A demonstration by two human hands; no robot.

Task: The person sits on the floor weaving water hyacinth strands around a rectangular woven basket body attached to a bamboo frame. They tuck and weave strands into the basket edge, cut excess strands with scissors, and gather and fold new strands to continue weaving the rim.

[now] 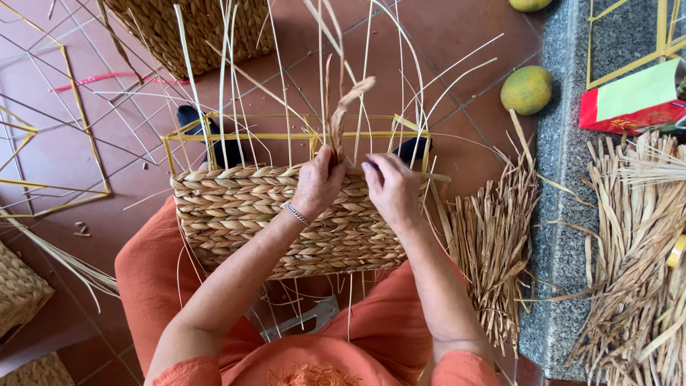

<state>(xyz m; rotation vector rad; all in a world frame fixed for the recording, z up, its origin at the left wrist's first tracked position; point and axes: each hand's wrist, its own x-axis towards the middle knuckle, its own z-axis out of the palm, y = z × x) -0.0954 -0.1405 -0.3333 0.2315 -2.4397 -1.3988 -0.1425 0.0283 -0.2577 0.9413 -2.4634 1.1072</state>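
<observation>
At the centre of the frame the half-woven basket [286, 221] rests on the person's lap, light and stiffened by its wire frame, best held at its rim, where the left hand [316, 182] pinches a soft, pliable dried-grass strand [343, 107] and the right hand [391, 187] presses the braid.

Two green fruits [527, 90], a red box [629, 114] and a finished basket [200, 28] lie around
</observation>
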